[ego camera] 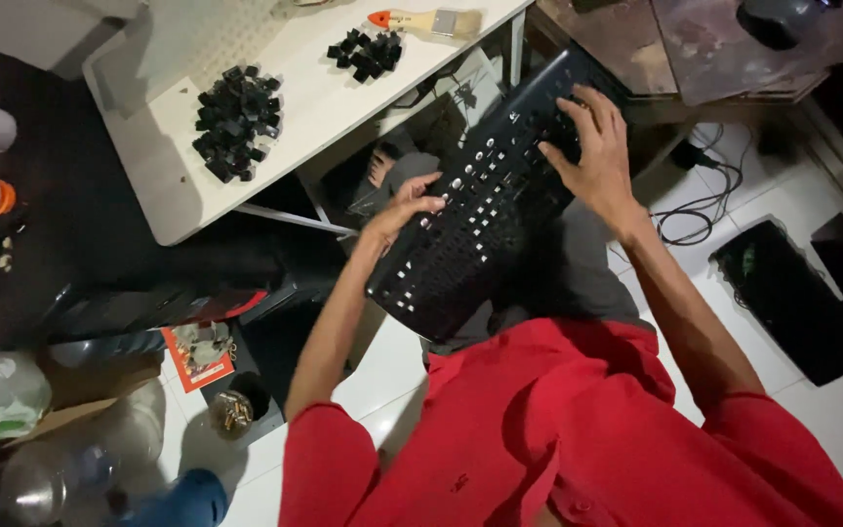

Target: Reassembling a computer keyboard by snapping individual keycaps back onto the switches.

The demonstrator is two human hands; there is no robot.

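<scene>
The left hand (pixel 404 207) pinches the near long edge of the flat black plastic keyboard (pixel 485 200), thumb and fingers curled shut on it. The right hand (pixel 592 146) lies spread on top of the keyboard near its far end, fingers open and pressing down, not wrapped around anything. The keyboard rests tilted on the person's lap, over grey trousers, and most of its key caps are off, so little pale posts show.

To do this well, the left hand should hold the edge firmly so the keyboard does not slide off the lap, while the right fingertips work gently on one spot at a time.

Beyond the keyboard's far left side stands a white table (pixel 173 195). On it sit a big pile of black key caps (pixel 236 122), a smaller black pile (pixel 365 52), and a wooden brush with an orange tip (pixel 431 21).
</scene>
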